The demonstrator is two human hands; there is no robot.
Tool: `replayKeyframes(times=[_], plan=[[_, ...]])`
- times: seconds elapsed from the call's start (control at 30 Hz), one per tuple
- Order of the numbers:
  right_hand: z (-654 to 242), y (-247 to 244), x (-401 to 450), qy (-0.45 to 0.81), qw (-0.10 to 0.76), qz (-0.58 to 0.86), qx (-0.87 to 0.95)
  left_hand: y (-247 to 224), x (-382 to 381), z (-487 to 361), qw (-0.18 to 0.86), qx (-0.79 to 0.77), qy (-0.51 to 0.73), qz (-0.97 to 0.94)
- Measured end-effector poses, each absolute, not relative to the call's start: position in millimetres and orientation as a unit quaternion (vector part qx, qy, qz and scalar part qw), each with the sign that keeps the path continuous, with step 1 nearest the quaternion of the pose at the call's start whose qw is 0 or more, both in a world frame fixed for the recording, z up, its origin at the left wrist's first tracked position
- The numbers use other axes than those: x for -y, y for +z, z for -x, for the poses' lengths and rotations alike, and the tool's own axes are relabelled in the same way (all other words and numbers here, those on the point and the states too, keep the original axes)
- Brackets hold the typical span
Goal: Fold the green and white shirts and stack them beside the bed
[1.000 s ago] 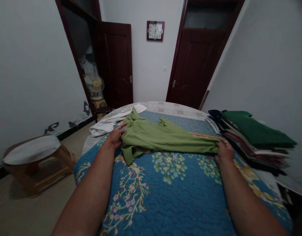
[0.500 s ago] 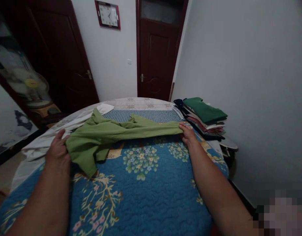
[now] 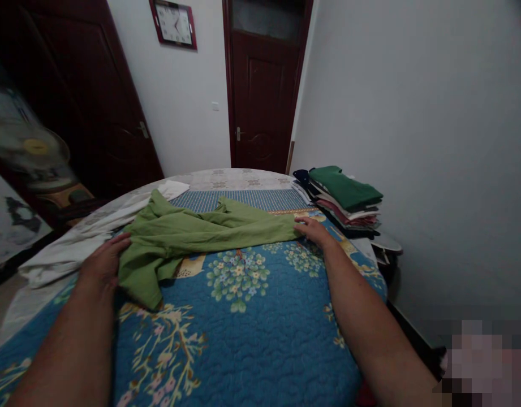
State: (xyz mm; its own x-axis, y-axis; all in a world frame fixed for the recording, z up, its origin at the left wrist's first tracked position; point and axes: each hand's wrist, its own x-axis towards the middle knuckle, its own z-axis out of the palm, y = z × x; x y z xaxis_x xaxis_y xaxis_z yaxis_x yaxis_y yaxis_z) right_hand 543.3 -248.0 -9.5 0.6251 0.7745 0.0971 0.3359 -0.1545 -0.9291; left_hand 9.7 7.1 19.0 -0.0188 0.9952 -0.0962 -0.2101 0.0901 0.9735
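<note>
A light green shirt (image 3: 192, 229) lies stretched sideways across the blue flowered quilt (image 3: 285, 333), bunched at its left and drawn into a narrower band at its right. My left hand (image 3: 103, 263) rests at the bunched left edge, fingers stretched out over the cloth. At the far right end, my right hand (image 3: 315, 230) has its fingers closed on the shirt's edge; its thumb is mostly hidden. A short flap of the shirt, perhaps a sleeve, hangs toward me near my left hand.
To the right stands a stack of folded clothes (image 3: 345, 200), a dark green one on top. White cloth (image 3: 60, 254) lies along the left side of the bed. A patterned light cover (image 3: 230, 178) spans the far end. A wall (image 3: 413, 141) runs along the right.
The shirt has come down from slightly raised and taut to lying on the quilt. My right hand has lowered slightly, and my left fingers have straightened over the cloth.
</note>
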Motion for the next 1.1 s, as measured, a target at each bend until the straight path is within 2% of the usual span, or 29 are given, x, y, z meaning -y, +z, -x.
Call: replayKeyframes(times=[0.1, 0.23, 0.3, 0.37, 0.5, 0.67, 0.73, 0.87, 0.93, 1.03, 1.1], plan=[[-543, -7, 247, 0.221, 0.566, 0.697, 0.381, 29, 1, -10, 0.589, -0.459, 0.557, -0.365], [-550, -5, 241, 0.145, 0.774, 0.572, 0.231, 43, 14, -8, 0.582, -0.386, 0.623, -0.353], [-554, -8, 239, 0.135, 0.816, 0.53, 0.184, 46, 17, -7, 0.591, -0.354, 0.626, -0.364], [-557, -14, 239, 0.17, 0.801, 0.549, 0.171, 45, 18, -8, 0.59, -0.367, 0.613, -0.377], [-554, -25, 239, 0.215, 0.714, 0.636, 0.201, 37, 19, -11, 0.577, -0.452, 0.549, -0.403], [-544, -19, 243, 0.239, 0.608, 0.699, 0.292, 36, 29, -10, 0.568, -0.527, 0.381, -0.505], [-537, -7, 250, 0.254, 0.559, 0.729, 0.304, 44, 37, -8, 0.584, -0.506, 0.334, -0.54], [-523, 31, 283, 0.421, 0.481, 0.671, 0.375, 78, 58, 6, 0.652, -0.408, 0.361, -0.528], [-524, 53, 306, 0.456, 0.509, 0.617, 0.39, 99, 68, 19, 0.643, -0.387, 0.43, -0.502], [-533, 76, 331, 0.408, 0.616, 0.593, 0.32, 125, 75, 37, 0.581, -0.353, 0.552, -0.483], [-538, 78, 333, 0.392, 0.638, 0.592, 0.296, 130, 71, 45, 0.565, -0.353, 0.565, -0.487]])
